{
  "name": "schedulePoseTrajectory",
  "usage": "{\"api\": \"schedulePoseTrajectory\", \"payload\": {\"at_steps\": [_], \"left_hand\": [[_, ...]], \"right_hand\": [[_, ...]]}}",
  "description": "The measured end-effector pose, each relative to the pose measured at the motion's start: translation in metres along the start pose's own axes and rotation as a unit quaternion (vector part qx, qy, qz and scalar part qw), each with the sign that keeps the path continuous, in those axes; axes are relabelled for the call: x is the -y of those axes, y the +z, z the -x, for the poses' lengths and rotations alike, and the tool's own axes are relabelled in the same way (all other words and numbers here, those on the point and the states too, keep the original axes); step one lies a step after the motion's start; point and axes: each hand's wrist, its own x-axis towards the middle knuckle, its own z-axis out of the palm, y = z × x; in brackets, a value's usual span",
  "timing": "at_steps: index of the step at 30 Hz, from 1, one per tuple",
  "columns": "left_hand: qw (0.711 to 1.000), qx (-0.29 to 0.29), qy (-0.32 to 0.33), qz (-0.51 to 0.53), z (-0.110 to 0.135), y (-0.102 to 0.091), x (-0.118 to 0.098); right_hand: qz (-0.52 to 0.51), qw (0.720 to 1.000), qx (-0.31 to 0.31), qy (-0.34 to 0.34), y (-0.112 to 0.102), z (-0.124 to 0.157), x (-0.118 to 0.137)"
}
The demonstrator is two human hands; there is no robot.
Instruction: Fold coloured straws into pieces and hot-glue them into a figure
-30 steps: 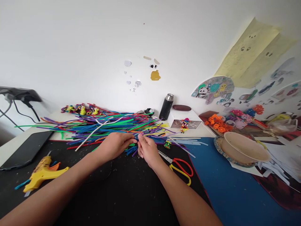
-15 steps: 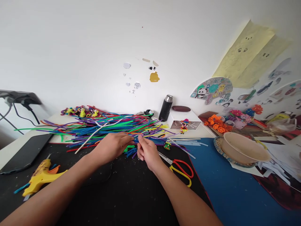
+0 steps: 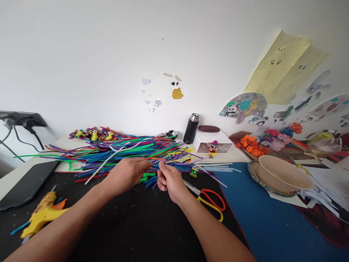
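My left hand (image 3: 127, 174) and my right hand (image 3: 170, 180) are close together above the black mat (image 3: 152, 225). Between their fingertips shows a short stretch of blue pipe cleaner (image 3: 155, 165), pinched from both sides; most of it is hidden by the fingers. Just under the hands lie short bent pieces of green pipe cleaner (image 3: 145, 177) and blue pipe cleaner (image 3: 151, 181). Behind them spreads a big heap of long pipe cleaners (image 3: 128, 151) in many colours. Scissors (image 3: 211, 200) with red and yellow handles rest to the right of my right hand.
A yellow glue gun (image 3: 40, 216) and a black phone (image 3: 28, 182) lie at left. A small green figure (image 3: 194, 172) sits beyond the scissors. Farther back stand a black flask (image 3: 191, 129), a white box (image 3: 212, 140) and, at right, a beige bowl (image 3: 283, 176).
The view has tilted slightly, so the wall and table sit a little lower. Both hands stay together with only small finger movements; the left fingers have shifted slightly left.
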Motion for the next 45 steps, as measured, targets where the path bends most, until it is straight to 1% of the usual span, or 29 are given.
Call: {"api": "schedulePoseTrajectory", "payload": {"at_steps": [6, 8, 12, 16, 18, 21, 26, 28, 30, 32, 37, 39, 42, 45], "left_hand": [[1.0, 0.014, -0.015, 0.022, 0.001, -0.001, -0.001], [0.999, 0.018, -0.023, 0.031, 0.0, -0.001, -0.002], [0.997, 0.042, -0.045, 0.048, -0.003, -0.003, -0.004], [0.99, 0.084, -0.084, 0.069, -0.005, -0.007, -0.004], [0.988, 0.091, -0.104, 0.075, -0.006, -0.009, -0.004], [0.983, 0.101, -0.121, 0.096, -0.007, -0.013, -0.005], [0.967, 0.139, -0.157, 0.148, -0.012, -0.019, -0.01], [0.955, 0.166, -0.176, 0.172, -0.013, -0.021, -0.011], [0.942, 0.19, -0.193, 0.2, -0.014, -0.022, -0.011], [0.934, 0.198, -0.199, 0.219, -0.014, -0.022, -0.01], [0.955, 0.153, -0.173, 0.187, -0.013, -0.019, -0.009], [0.954, 0.15, -0.182, 0.186, -0.012, -0.019, -0.009], [0.949, 0.157, -0.189, 0.197, -0.013, -0.02, -0.01], [0.962, 0.133, -0.155, 0.183, -0.014, -0.024, -0.013]], "right_hand": [[0.028, 0.999, -0.008, -0.039, 0.002, 0.0, 0.001], [0.032, 0.999, -0.013, -0.042, 0.003, 0.001, 0.001], [0.023, 0.999, -0.018, -0.021, 0.003, 0.0, 0.0], [0.036, 0.999, 0.019, 0.004, -0.005, -0.003, 0.0], [0.069, 0.997, 0.041, -0.007, -0.009, -0.004, 0.0], [0.143, 0.987, 0.056, -0.054, -0.012, -0.003, 0.002], [0.273, 0.954, 0.035, -0.12, -0.012, 0.003, 0.005], [0.304, 0.943, 0.025, -0.13, -0.013, 0.004, 0.005], [0.318, 0.938, 0.016, -0.135, -0.013, 0.004, 0.004], [0.315, 0.939, 0.008, -0.137, -0.013, 0.004, 0.003], [0.23, 0.967, 0.012, -0.108, -0.007, 0.005, 0.002], [0.204, 0.975, 0.013, -0.093, -0.005, 0.005, 0.003], [0.187, 0.978, 0.015, -0.087, -0.003, 0.005, 0.005], [0.182, 0.979, 0.016, -0.093, -0.003, 0.005, 0.007]]}}
